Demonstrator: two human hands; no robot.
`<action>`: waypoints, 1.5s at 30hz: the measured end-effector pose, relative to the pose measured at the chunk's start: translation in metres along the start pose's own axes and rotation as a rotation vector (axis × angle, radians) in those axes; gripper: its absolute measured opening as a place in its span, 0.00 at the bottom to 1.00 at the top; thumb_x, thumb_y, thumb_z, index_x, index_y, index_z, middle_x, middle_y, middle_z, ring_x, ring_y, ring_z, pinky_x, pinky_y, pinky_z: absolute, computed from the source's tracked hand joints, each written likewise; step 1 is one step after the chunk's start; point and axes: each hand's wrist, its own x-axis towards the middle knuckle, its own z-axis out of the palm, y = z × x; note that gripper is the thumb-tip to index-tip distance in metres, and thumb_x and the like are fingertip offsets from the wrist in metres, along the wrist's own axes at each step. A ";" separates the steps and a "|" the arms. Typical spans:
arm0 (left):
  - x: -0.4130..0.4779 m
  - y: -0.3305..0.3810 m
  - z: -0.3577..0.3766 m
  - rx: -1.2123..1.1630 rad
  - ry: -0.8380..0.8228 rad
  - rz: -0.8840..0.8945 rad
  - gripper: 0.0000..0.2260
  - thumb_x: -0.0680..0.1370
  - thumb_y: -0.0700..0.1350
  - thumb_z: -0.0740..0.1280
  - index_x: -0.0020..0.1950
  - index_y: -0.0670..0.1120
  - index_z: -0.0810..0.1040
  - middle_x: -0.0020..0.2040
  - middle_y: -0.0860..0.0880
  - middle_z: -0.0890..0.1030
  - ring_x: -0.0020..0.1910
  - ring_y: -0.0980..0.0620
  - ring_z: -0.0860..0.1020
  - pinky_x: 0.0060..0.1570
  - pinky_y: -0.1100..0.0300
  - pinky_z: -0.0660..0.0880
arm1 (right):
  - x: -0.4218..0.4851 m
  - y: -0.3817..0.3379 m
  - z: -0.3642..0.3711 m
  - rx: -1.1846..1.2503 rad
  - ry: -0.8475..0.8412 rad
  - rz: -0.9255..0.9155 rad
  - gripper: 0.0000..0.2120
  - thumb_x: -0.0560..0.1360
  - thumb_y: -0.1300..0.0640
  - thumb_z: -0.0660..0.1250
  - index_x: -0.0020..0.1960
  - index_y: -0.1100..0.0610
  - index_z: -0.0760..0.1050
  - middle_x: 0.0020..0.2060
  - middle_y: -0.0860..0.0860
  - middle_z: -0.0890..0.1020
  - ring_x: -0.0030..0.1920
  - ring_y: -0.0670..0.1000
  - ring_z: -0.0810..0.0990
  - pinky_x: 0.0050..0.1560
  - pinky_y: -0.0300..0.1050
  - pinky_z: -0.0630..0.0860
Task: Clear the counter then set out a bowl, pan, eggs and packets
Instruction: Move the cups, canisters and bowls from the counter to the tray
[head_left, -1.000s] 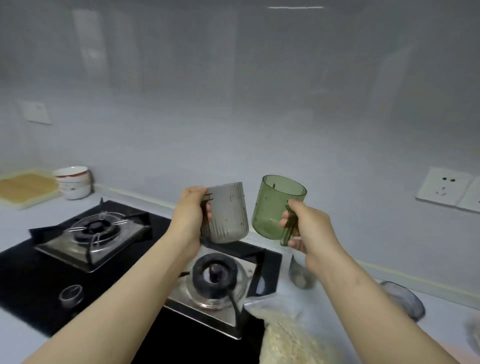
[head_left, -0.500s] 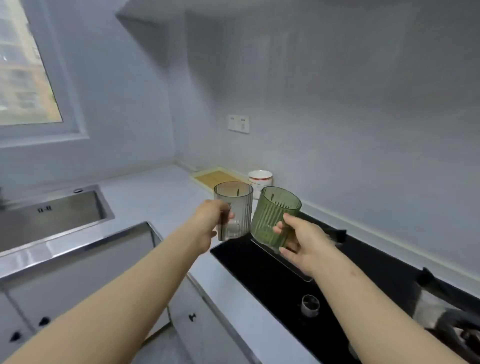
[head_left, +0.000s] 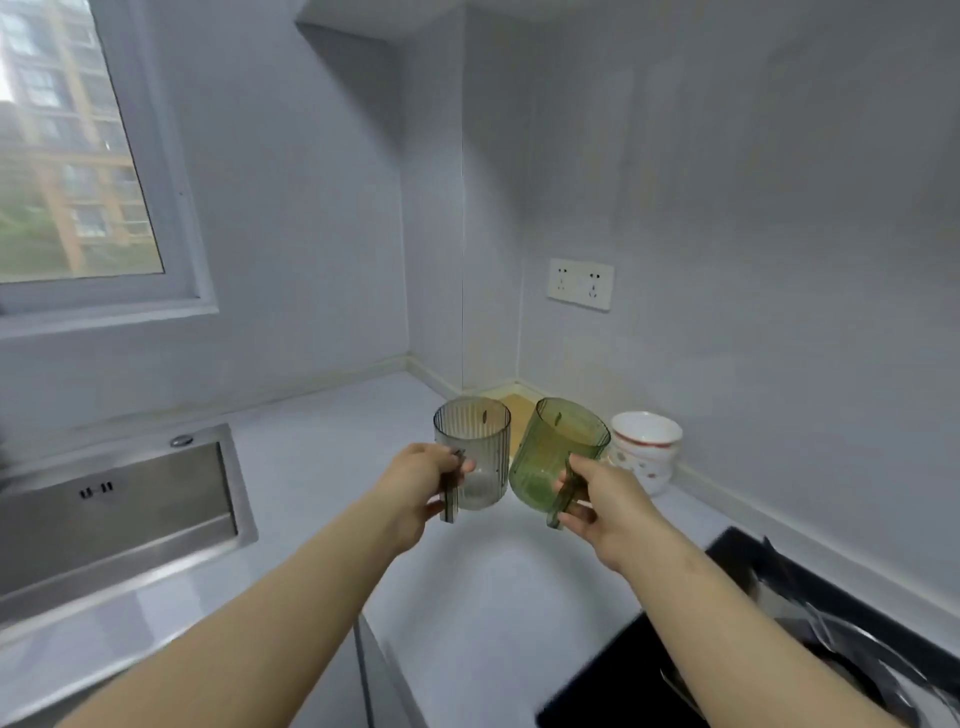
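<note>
A: Where are the cups?
B: In the air over the corner of the counter. The left hand curls round the handle of the grey cup, the right hand round the handle of the green cup. The hands are apart; the cups hang side by side, so near I cannot tell whether they touch.
A: How will they handle?
B: Ribbed, see-through, empty. I judge them light and stiff, likely plastic, though glass is possible, so no knocking. The handle is the sure grip.
A: Room to set down?
B: Bare counter below and leftward toward the sink. Mind the stacked bowls just right of the green cup, the yellow board behind, and the hob edge at lower right
</note>
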 end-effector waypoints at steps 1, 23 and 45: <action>0.027 0.007 -0.002 0.007 0.003 0.013 0.07 0.79 0.36 0.56 0.45 0.45 0.70 0.38 0.49 0.78 0.40 0.52 0.74 0.42 0.59 0.67 | 0.027 -0.007 0.013 -0.014 0.011 -0.002 0.12 0.79 0.57 0.60 0.37 0.56 0.71 0.34 0.51 0.75 0.35 0.48 0.73 0.36 0.40 0.70; 0.478 0.019 0.026 0.398 -0.234 -0.092 0.11 0.78 0.34 0.59 0.37 0.44 0.70 0.31 0.45 0.71 0.23 0.54 0.68 0.24 0.65 0.66 | 0.396 -0.026 0.128 -0.103 0.409 0.109 0.14 0.79 0.59 0.59 0.34 0.58 0.68 0.32 0.54 0.72 0.33 0.51 0.69 0.42 0.45 0.69; 0.568 -0.004 0.066 0.673 -0.286 0.104 0.08 0.81 0.42 0.54 0.57 0.44 0.71 0.54 0.38 0.79 0.51 0.39 0.78 0.53 0.51 0.75 | 0.493 -0.025 0.138 0.037 0.517 0.176 0.06 0.79 0.58 0.60 0.52 0.59 0.71 0.48 0.57 0.75 0.48 0.56 0.72 0.49 0.47 0.69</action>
